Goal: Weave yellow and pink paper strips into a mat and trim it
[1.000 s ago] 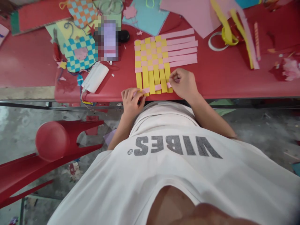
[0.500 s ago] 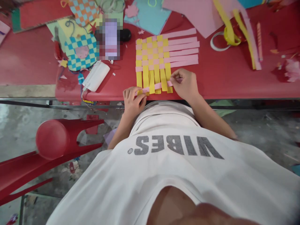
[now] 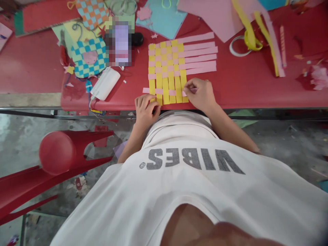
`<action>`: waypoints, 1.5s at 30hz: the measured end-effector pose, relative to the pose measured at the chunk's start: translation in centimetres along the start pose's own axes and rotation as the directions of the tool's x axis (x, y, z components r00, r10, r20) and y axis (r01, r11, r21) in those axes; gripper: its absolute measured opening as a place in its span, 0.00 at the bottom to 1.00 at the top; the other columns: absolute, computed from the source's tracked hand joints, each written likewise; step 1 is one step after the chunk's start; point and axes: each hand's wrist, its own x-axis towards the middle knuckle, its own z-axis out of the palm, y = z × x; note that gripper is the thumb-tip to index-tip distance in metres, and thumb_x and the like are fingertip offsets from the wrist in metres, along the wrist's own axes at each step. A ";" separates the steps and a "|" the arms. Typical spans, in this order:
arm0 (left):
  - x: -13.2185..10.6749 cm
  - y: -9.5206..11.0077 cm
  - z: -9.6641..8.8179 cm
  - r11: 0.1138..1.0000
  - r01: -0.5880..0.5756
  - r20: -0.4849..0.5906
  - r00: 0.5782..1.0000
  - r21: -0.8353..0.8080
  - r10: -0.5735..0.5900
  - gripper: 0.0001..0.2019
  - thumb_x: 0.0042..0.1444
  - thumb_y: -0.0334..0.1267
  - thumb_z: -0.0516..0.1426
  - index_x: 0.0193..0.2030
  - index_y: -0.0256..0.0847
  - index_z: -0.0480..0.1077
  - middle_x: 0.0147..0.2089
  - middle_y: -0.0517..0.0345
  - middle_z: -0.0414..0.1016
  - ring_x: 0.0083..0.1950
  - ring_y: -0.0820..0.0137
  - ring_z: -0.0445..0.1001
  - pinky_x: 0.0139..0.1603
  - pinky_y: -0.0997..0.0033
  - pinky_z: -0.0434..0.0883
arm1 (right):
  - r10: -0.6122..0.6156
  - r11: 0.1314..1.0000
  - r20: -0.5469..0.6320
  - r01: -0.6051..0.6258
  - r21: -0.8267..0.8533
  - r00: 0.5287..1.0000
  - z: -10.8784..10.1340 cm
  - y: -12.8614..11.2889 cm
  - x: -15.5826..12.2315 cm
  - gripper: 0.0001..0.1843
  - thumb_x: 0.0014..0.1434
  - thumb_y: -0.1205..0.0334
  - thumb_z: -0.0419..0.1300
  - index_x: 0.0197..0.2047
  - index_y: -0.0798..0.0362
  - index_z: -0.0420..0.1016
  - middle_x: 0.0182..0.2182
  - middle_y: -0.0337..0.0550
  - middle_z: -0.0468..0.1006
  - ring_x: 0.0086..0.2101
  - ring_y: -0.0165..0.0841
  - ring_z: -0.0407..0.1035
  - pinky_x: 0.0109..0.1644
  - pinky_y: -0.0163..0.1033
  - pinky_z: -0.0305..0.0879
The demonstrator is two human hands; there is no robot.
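A mat of woven yellow and pink paper strips (image 3: 166, 59) lies on the red table, with pink ends running off to the right and yellow ends toward me. One loose pink paper strip (image 3: 159, 91) crosses these yellow ends, over some and under others. My right hand (image 3: 202, 94) pinches its right end between thumb and fingers. Near the table edge, my left hand (image 3: 146, 108) rests on the lower tips of the leftmost yellow strips, thumb apart from the fingers. The pink strip's left end juts out above it, not held.
Left of the mat are a white power bank (image 3: 105, 83), a blurred-out phone (image 3: 121, 42), a blue checkered paper piece (image 3: 89, 58) and red-handled pliers (image 3: 63, 51). Rolls of ribbon or tape (image 3: 252, 44) lie at the right. A red stool (image 3: 57, 152) stands on the floor.
The loose pink strip has moved up toward the woven part and lies straighter. Its left end has come out from under my left hand. My right hand has shifted slightly left.
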 end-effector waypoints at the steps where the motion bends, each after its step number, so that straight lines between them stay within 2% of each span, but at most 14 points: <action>1: 0.1 0.0 0.0 1.000 0.001 0.014 1.000 -0.007 -0.001 0.09 0.77 0.47 0.59 0.49 0.48 0.79 0.66 0.42 0.85 0.69 0.46 0.80 0.70 0.32 0.72 | -0.008 1.000 0.020 0.008 0.001 1.000 0.1 0.1 0.0 0.08 0.70 0.50 0.68 0.44 0.43 0.85 0.38 0.44 0.88 0.41 0.46 0.85 0.60 0.58 0.84; 3: 0.5 -0.1 0.0 1.000 0.007 0.060 0.998 -0.010 -0.006 0.08 0.76 0.47 0.60 0.51 0.48 0.78 0.69 0.42 0.84 0.73 0.44 0.79 0.73 0.30 0.70 | 0.003 1.000 0.010 -0.003 -0.008 1.000 0.2 0.2 0.1 0.08 0.70 0.49 0.68 0.43 0.42 0.85 0.38 0.44 0.88 0.41 0.46 0.84 0.58 0.58 0.83; 7: 1.1 -0.2 0.1 1.000 0.003 0.111 0.994 -0.013 -0.001 0.08 0.76 0.47 0.61 0.46 0.49 0.78 0.69 0.43 0.84 0.76 0.42 0.77 0.75 0.26 0.68 | 0.039 0.999 -0.038 -0.040 -0.035 0.999 0.3 0.3 0.1 0.09 0.72 0.48 0.67 0.45 0.41 0.85 0.40 0.44 0.88 0.43 0.47 0.85 0.59 0.58 0.83; 15: 1.3 -0.2 0.1 0.999 -0.039 0.097 0.995 0.023 0.037 0.09 0.76 0.48 0.61 0.46 0.48 0.79 0.66 0.44 0.87 0.74 0.42 0.80 0.74 0.27 0.71 | 0.078 0.993 -0.038 -0.081 -0.087 0.996 0.1 0.5 0.9 0.08 0.74 0.51 0.65 0.48 0.42 0.84 0.45 0.46 0.89 0.49 0.51 0.85 0.63 0.59 0.78; 18: 1.7 0.2 0.0 1.000 -0.026 0.143 0.989 -0.003 0.026 0.11 0.77 0.48 0.60 0.54 0.48 0.80 0.68 0.42 0.86 0.75 0.42 0.80 0.76 0.27 0.71 | 0.060 0.994 -0.028 -0.062 -0.087 0.998 0.1 1.1 1.8 0.06 0.74 0.52 0.66 0.47 0.43 0.83 0.44 0.45 0.89 0.46 0.48 0.84 0.57 0.55 0.79; 20: 2.2 0.7 -0.1 0.997 -0.060 0.199 0.978 -0.040 0.066 0.14 0.79 0.48 0.58 0.61 0.48 0.80 0.71 0.41 0.84 0.76 0.44 0.81 0.78 0.30 0.72 | 0.045 0.992 -0.026 -0.048 -0.114 0.999 -0.1 1.2 2.5 0.04 0.75 0.55 0.66 0.46 0.44 0.82 0.43 0.45 0.89 0.45 0.46 0.83 0.56 0.54 0.78; 23: 3.5 1.6 -0.1 0.979 -0.174 0.287 0.937 -0.106 0.198 0.16 0.81 0.47 0.56 0.65 0.47 0.79 0.76 0.40 0.82 0.77 0.46 0.81 0.79 0.34 0.75 | 0.016 0.966 -0.104 -0.043 -0.254 0.994 -0.8 0.5 2.7 0.03 0.77 0.59 0.65 0.49 0.46 0.81 0.53 0.54 0.88 0.56 0.54 0.79 0.68 0.64 0.71; 25: 4.3 2.0 0.1 0.960 -0.246 0.310 0.910 -0.134 0.277 0.16 0.82 0.46 0.56 0.66 0.46 0.80 0.78 0.39 0.80 0.80 0.47 0.79 0.81 0.36 0.75 | -0.035 0.944 -0.211 -0.037 -0.328 0.977 -1.7 -0.5 1.9 0.08 0.80 0.60 0.60 0.56 0.46 0.82 0.66 0.60 0.83 0.67 0.60 0.72 0.75 0.72 0.63; 27: 4.9 2.4 0.4 0.947 -0.283 0.329 0.889 -0.149 0.317 0.17 0.82 0.45 0.57 0.68 0.44 0.80 0.80 0.38 0.78 0.84 0.46 0.76 0.84 0.35 0.72 | -0.076 0.941 -0.255 -0.016 -0.338 0.964 -2.5 -1.5 0.5 0.16 0.83 0.57 0.56 0.65 0.43 0.81 0.75 0.59 0.76 0.75 0.65 0.65 0.78 0.76 0.56; 31: 5.4 3.0 0.9 0.944 -0.275 0.398 0.857 -0.185 0.327 0.22 0.77 0.44 0.64 0.75 0.45 0.77 0.87 0.40 0.70 0.90 0.43 0.66 0.90 0.31 0.65 | -0.069 0.949 -0.159 0.016 -0.314 0.985 -3.3 -2.4 -3.1 0.27 0.83 0.49 0.53 0.79 0.33 0.75 0.82 0.51 0.70 0.84 0.69 0.51 0.82 0.83 0.52; 34: 5.5 3.3 1.2 0.948 -0.259 0.434 0.844 -0.185 0.315 0.27 0.76 0.40 0.66 0.79 0.48 0.74 0.90 0.42 0.65 0.92 0.44 0.62 0.92 0.30 0.62 | -0.177 0.935 0.037 0.179 -0.305 0.984 -2.8 -1.8 -4.4 0.33 0.83 0.46 0.52 0.86 0.34 0.68 0.85 0.46 0.66 0.86 0.62 0.53 0.86 0.79 0.53; 37: 5.5 3.3 1.6 0.952 -0.264 0.438 0.846 -0.155 0.306 0.30 0.76 0.37 0.64 0.83 0.46 0.71 0.90 0.41 0.64 0.93 0.45 0.61 0.93 0.31 0.60 | -0.241 0.910 0.228 0.301 -0.284 0.943 -2.2 -0.6 -4.2 0.37 0.83 0.41 0.53 0.88 0.40 0.66 0.86 0.48 0.64 0.85 0.59 0.56 0.88 0.74 0.54; 42: 5.6 3.1 2.0 0.951 -0.274 0.448 0.839 -0.143 0.309 0.33 0.73 0.30 0.63 0.82 0.48 0.72 0.91 0.45 0.62 0.94 0.45 0.58 0.94 0.31 0.58 | -0.234 0.899 0.281 0.317 -0.301 0.931 -1.9 0.3 -3.4 0.38 0.82 0.41 0.56 0.87 0.45 0.68 0.83 0.51 0.70 0.84 0.59 0.58 0.90 0.71 0.53; 45: 5.7 2.9 2.0 0.951 -0.275 0.477 0.823 -0.140 0.308 0.35 0.69 0.31 0.66 0.82 0.46 0.72 0.91 0.43 0.63 0.93 0.45 0.60 0.94 0.33 0.58 | -0.209 0.889 0.308 0.311 -0.335 0.928 -2.1 -0.2 -3.3 0.40 0.84 0.40 0.52 0.88 0.54 0.67 0.84 0.56 0.69 0.85 0.60 0.57 0.90 0.70 0.53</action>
